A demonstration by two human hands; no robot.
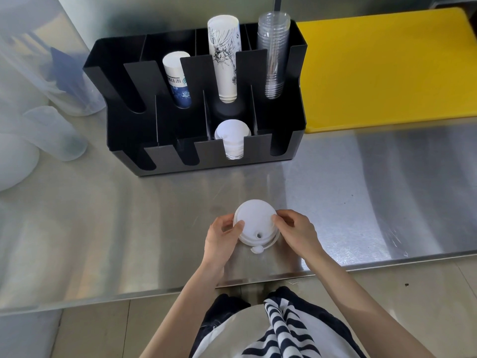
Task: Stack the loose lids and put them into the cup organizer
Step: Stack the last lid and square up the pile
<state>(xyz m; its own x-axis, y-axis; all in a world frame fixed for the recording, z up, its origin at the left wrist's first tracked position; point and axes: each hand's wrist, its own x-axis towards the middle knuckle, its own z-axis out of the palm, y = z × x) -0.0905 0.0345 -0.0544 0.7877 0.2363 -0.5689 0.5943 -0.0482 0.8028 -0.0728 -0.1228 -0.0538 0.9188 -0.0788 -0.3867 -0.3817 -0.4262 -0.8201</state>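
Observation:
A small stack of white plastic lids [255,223] is held just above the steel counter near its front edge. My left hand [222,239] grips the stack's left side and my right hand [296,232] pinches its right rim. A sip hole and a small tab face me. Beyond them stands the black cup organizer [284,148]. Its front row holds a stack of white lids [232,138] in one slot. The back row holds a short paper cup stack [176,78], a tall printed paper cup stack [224,58] and clear plastic cups [273,55].
A yellow cutting board [387,71] lies right of the organizer. Translucent plastic containers [51,130] stand at the left. The steel counter [361,192] ends at a front edge close to my body; tiled floor shows below it.

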